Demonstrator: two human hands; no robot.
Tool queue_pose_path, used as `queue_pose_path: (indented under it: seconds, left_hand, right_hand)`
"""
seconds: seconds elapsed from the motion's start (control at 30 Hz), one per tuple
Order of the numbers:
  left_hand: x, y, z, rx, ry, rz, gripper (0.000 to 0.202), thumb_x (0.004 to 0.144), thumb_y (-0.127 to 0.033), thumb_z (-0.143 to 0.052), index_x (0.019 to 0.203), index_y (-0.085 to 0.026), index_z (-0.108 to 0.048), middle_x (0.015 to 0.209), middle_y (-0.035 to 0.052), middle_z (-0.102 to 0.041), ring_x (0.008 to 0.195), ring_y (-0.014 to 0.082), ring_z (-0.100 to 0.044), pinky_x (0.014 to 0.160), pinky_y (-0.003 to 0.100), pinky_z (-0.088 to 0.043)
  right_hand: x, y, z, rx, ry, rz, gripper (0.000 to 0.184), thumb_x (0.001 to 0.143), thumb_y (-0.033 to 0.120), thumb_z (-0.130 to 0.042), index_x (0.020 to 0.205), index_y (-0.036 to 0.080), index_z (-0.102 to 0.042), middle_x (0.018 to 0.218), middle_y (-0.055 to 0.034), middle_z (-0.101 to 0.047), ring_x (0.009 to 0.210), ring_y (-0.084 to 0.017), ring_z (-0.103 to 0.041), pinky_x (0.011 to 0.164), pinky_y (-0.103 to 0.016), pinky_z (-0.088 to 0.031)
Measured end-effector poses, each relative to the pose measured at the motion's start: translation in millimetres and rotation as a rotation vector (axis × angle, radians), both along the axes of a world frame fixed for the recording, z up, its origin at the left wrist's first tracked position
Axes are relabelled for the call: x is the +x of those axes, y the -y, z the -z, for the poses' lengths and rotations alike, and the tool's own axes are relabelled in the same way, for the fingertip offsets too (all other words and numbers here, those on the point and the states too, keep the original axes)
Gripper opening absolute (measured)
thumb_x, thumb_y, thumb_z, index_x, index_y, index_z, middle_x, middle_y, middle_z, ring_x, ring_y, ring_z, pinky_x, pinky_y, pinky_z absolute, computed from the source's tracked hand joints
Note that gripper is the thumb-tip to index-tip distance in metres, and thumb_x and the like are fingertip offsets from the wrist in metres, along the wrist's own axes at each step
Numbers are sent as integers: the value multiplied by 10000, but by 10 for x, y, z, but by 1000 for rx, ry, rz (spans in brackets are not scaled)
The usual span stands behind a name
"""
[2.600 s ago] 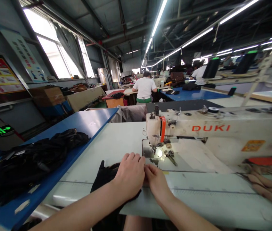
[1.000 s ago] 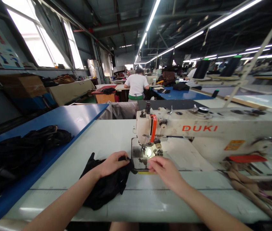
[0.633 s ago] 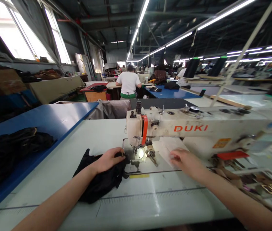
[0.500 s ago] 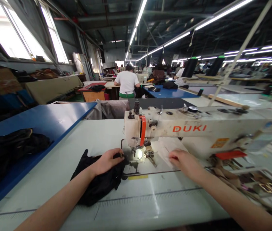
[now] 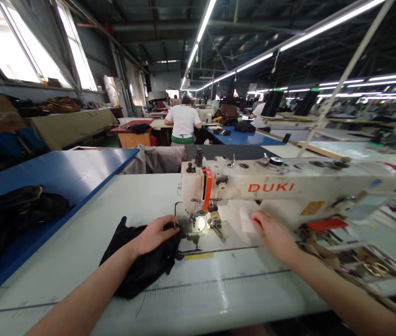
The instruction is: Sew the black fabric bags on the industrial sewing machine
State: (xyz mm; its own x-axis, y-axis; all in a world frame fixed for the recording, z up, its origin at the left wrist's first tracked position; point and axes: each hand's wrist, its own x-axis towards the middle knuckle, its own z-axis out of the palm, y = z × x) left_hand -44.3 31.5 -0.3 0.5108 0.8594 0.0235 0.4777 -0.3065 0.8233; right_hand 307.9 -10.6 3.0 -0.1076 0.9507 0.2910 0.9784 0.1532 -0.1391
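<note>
Head view, sewing station. The recessed tray (image 5: 390,261) at the right end of the table (image 5: 218,298) is holding small metal pieces, too blurred to name. The grey cloth bin (image 5: 156,161) is standing behind the table, and its contents are not showing. A black pile (image 5: 12,214) is lying on the blue bench (image 5: 86,170) to the left.

The fabric (image 5: 138,268), a crumpled black piece, is lying on the table just left of the needle plate (image 5: 199,225). Its long axis is running from the lower left up to the right, and its upper right corner is pointing at the plate and reaching it under the head of the machine (image 5: 288,186).

The left hand (image 5: 154,233) is resting on that upper corner, with its fingers curling shut on the fabric's edge. The right hand (image 5: 271,231) is lying on the machine bed to the right of the plate, with its fingertips touching a white slip (image 5: 245,219). Whether it is pinching the slip or only pressing on it cannot be told.

A person in a white shirt (image 5: 183,122) is sitting at a far table, back turned.
</note>
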Motion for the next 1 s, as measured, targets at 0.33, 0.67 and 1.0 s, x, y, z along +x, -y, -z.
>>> queue_pose_path:
  seconds: [0.33,0.67,1.0]
  left_hand:
    - [-17,-8,1,3,22,-1,204,815,-353,-525,856,-160,-576,817,7,-597,821,178,-542,780,275,-440]
    - [-48,38,11,-97,183,37,164,808,-315,-555,840,-154,-559,770,-7,-575,768,149,-536,744,247,-434]
    - [-46,46,-29,-31,75,10,161,807,-299,-535,859,-158,-593,815,1,-610,810,168,-554,779,263,-444]
  right_hand:
    - [-233,240,-181,-55,-289,-177,134,891,259,-366,817,229,-474,804,-39,-579,745,-197,-551,689,-319,-441]
    - [-1244,203,125,86,327,-666,191,800,4,-463,788,182,-529,786,-35,-545,745,-203,-527,724,-350,-446]
    - [-1285,49,32,99,305,-690,165,844,53,-479,871,176,-586,828,-41,-579,818,-211,-531,761,-364,-466]
